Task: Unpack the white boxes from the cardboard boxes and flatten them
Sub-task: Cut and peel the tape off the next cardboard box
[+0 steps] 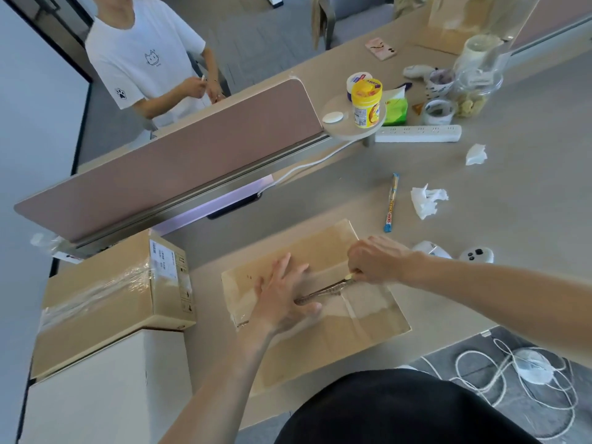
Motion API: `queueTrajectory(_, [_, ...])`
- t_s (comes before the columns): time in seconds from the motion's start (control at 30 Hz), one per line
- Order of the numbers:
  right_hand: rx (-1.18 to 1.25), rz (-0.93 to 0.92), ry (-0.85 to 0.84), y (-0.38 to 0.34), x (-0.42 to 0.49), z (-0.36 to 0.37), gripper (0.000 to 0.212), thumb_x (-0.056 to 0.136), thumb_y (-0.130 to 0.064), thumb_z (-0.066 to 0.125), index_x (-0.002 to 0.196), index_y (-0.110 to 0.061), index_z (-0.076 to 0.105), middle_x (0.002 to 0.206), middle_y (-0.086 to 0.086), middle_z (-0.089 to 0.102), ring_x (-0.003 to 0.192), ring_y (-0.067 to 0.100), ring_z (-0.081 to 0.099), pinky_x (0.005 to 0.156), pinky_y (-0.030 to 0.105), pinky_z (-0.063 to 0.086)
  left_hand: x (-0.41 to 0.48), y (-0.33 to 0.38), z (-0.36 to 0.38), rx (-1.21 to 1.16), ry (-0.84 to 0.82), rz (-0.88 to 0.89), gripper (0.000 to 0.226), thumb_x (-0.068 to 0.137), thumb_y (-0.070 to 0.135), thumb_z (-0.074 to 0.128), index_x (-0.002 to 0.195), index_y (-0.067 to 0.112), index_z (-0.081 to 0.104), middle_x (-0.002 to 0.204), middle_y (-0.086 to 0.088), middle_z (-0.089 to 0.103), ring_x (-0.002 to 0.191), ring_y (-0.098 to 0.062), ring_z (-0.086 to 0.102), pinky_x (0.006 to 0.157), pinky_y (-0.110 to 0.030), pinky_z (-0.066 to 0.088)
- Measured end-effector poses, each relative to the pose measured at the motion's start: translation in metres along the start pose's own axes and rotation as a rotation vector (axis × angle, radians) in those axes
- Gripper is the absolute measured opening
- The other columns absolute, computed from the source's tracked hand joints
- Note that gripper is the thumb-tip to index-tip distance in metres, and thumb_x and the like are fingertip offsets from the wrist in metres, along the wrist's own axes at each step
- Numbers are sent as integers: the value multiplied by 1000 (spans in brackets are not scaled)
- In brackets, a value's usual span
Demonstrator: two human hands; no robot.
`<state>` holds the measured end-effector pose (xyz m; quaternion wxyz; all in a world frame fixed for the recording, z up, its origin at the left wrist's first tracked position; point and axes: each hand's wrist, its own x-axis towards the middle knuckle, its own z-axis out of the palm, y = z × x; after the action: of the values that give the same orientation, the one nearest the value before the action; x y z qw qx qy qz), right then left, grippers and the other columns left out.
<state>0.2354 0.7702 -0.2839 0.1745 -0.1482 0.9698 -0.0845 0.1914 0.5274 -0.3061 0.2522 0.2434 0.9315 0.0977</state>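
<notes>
A taped cardboard box (320, 325) lies on the desk in front of me. My left hand (283, 294) presses flat on its top with spread fingers. My right hand (378, 259) grips a small cutter (350, 277) at the tape seam (326, 289) that runs along the middle of the box top, where the tape looks slit and crinkled. A second cardboard box (105, 299), wrapped in clear tape and bearing a white label, sits to the left on a white cabinet (109, 389). No white boxes are visible.
A pink desk divider (179, 155) runs behind the boxes; a person in a white T-shirt (144, 56) stands beyond it. A candy stick (391, 203), crumpled tissues (427, 200), a power strip (418, 133), jars and a yellow tub (366, 102) lie at right. White cables (512, 376) cover the floor.
</notes>
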Motion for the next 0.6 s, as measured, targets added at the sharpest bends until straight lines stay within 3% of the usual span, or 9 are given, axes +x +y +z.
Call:
queueTrajectory(0.13, [7, 61, -23, 19, -9, -1, 16, 86, -17, 54, 81, -16, 70, 82, -3, 55, 76, 27, 60, 61, 30, 41, 6, 10, -1, 7, -8, 4, 86, 76, 64, 67, 150, 43, 29, 166, 10, -4, 152, -14, -7, 120, -53, 1])
queueTrajectory(0.33, [39, 112, 2, 47, -27, 3, 17, 87, -16, 52, 85, -15, 69, 92, 0, 66, 82, 28, 64, 67, 30, 46, 14, 25, -7, 46, -22, 11, 100, 58, 79, 51, 149, 44, 30, 166, 7, 1, 153, -16, 0, 118, -53, 10])
queueTrajectory(0.43, [66, 140, 5, 56, -36, 3, 18, 89, -17, 53, 91, -18, 71, 97, -1, 66, 88, 27, 63, 66, 27, 37, 18, 32, -10, 66, -5, 16, 93, 61, 72, 60, 146, 43, 36, 165, 5, 8, 152, -18, 9, 116, -52, 16])
queueTrajectory(0.6, [166, 184, 58, 56, -43, 10, 17, 90, -22, 55, 91, -19, 72, 97, -3, 66, 90, 26, 63, 70, 28, 47, 32, 43, -11, 106, 51, 25, 70, 68, 58, 74, 130, 39, 47, 162, 0, 20, 149, -17, 17, 113, -47, 21])
